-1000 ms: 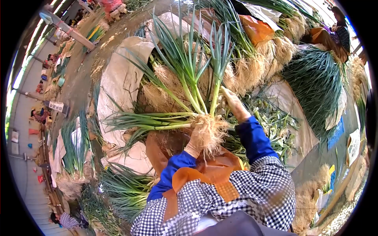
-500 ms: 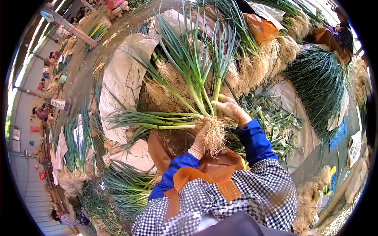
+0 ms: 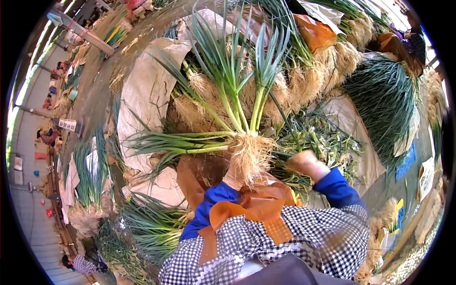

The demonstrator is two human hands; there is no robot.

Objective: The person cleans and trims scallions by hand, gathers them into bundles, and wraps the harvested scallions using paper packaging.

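A large leafy heap [image 3: 382, 102] is laid at the far right, a row of rooted bundles [image 3: 304, 78] is bordered on its left by a curved pale cloth [image 3: 145, 104], and leaf trimmings [image 3: 327, 147] are strewn partly over a second cloth [image 3: 363, 154]. Above a draped orange plastic sheet [image 3: 197, 178], a fanned bunch of green onions [image 3: 244, 138] is gripped at the root end by the left hand [image 3: 232, 179] — its fingers mostly hidden behind the roots [image 3: 251, 156]. The right hand [image 3: 306, 164] is held apart from it, near the trimmings, seemingly curled — too blurred for any hold to be told.
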